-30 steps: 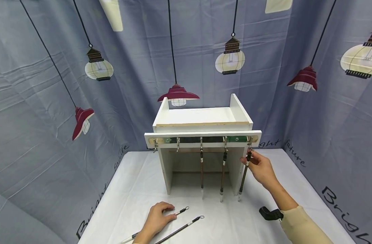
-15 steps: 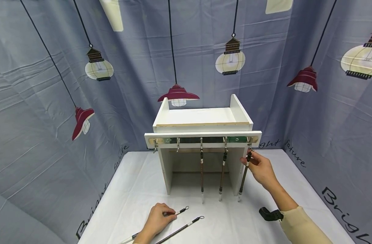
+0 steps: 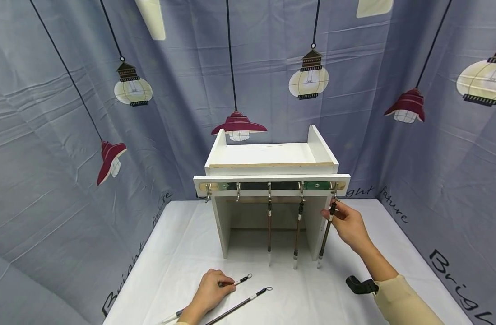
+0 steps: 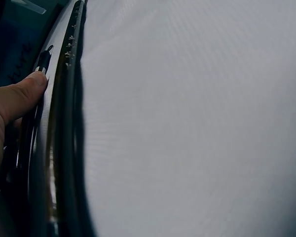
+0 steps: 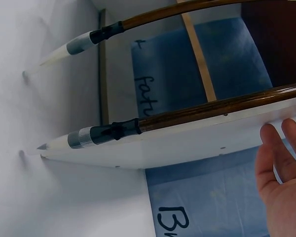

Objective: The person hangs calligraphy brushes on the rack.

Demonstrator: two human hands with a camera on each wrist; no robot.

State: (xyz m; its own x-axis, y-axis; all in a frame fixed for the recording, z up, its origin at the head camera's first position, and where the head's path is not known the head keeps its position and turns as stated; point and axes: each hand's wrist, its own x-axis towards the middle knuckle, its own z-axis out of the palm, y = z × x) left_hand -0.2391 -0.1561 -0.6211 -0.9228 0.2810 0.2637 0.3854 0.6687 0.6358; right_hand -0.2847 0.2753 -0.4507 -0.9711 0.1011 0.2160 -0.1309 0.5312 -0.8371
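My right hand pinches the upper end of the rightmost calligraphy brush, just below its hook on the white rack. In the right wrist view this brush slants across, its pale tip in a clear sleeve. Two more brushes hang left of it, one from the middle hook and one beside it. Low on the table, my left hand grips a lying brush near its looped end. Another brush lies alongside; it looms dark with gold lettering in the left wrist view.
Two hooks at the rack's left bear nothing, the outer hook and its neighbour. An open white tray tops the rack. White cloth covers the table, with a blue curtain behind.
My left fingers have curled down closer to the thumb over the lying brush. The hanging brushes sway slightly, while my right hand stays at the same spot.
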